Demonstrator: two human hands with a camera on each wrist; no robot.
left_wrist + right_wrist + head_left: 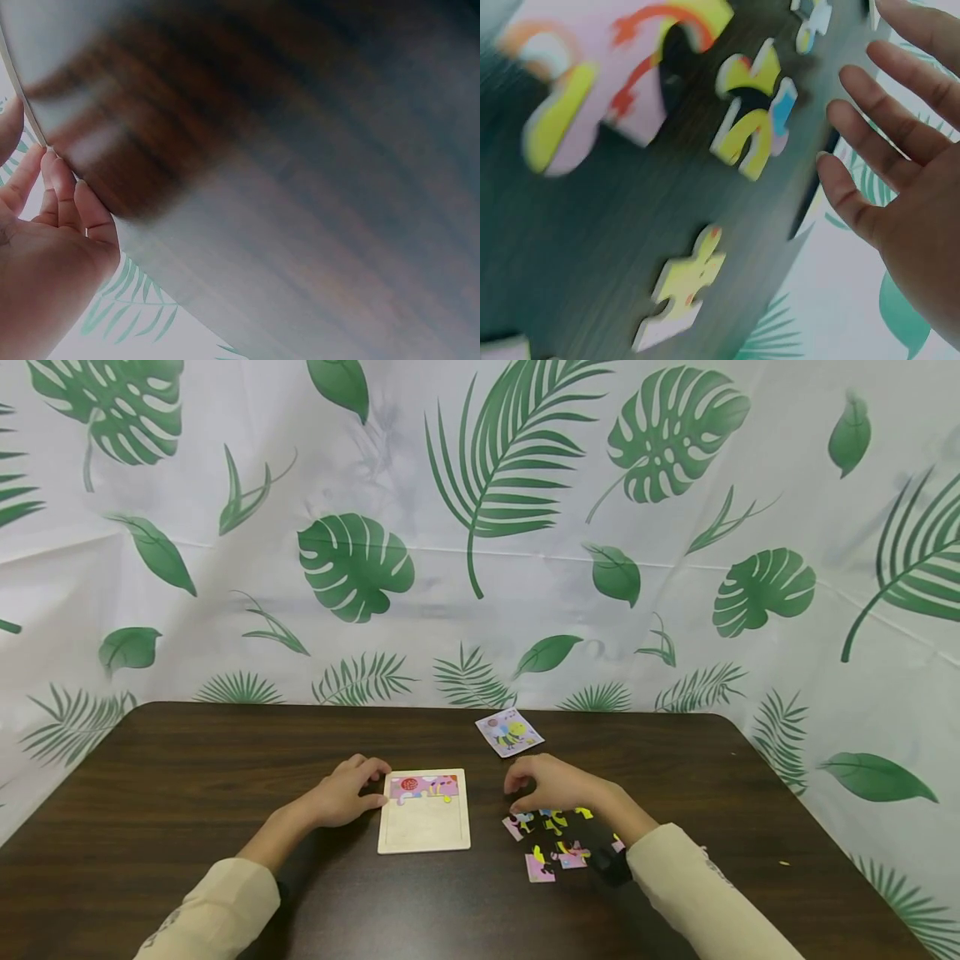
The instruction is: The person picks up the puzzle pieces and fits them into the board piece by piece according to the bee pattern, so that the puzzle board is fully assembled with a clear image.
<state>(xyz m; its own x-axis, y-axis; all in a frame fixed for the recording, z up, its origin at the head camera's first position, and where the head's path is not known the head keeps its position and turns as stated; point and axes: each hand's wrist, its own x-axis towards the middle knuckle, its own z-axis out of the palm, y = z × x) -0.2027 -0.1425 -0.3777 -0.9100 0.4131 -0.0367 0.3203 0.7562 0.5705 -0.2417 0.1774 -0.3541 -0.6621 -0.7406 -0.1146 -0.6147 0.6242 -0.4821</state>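
A pale puzzle tray [424, 827] lies on the table, its top strip filled with joined pink pieces [429, 786]. My left hand [345, 792] rests at the tray's left side, thumb and fingertips right at its edge; in the left wrist view, the fingers [66, 196] meet that thin edge. My right hand [555, 783] hovers over loose puzzle pieces [540, 865] right of the tray. In the right wrist view its fingers [892, 127] are spread and hold nothing visible. Below them lie a yellow-and-black piece [754, 142], a yellow piece [686, 281] and a larger pink piece [622, 82].
A square picture card [510, 732] showing a bee lies near the far edge of the dark wooden table [225, 760]. One tiny yellow bit [784, 862] sits far to the right. Behind the table hangs a white leaf-print cloth [525, 618].
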